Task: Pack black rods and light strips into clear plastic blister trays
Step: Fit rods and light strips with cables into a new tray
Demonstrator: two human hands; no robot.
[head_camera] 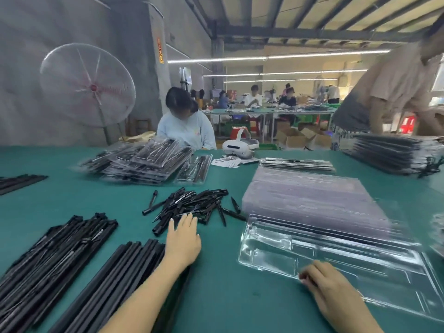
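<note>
We work at a green table (216, 296) with an open clear tray (336, 255) pulled off its stack (312, 195) and laid near the right hand (336, 292), ready for filling. That hand rests on the tray's near edge, fingers curled over the rim, seemingly to steady it; whether they pinch the plastic we cannot tell. The left hand (183, 239) reaches forward, fingers straight and spread, tips on the near edge of a heap of short black pieces (192, 205), gripping nothing yet.

Stock is laid out within reach: long black rods (134, 267) lie just under the left forearm, and a looser bundle of strips (60, 251) sits farther left. One long black piece already seems to lie along the tray's far channel. Filled trays (141, 162) pile up across the table, where a seated worker (186, 126) faces us beside a white headset (240, 145).

The room is a workshop: concrete walls, a standing fan (86, 85), strip lights, more workers at distant benches.
</note>
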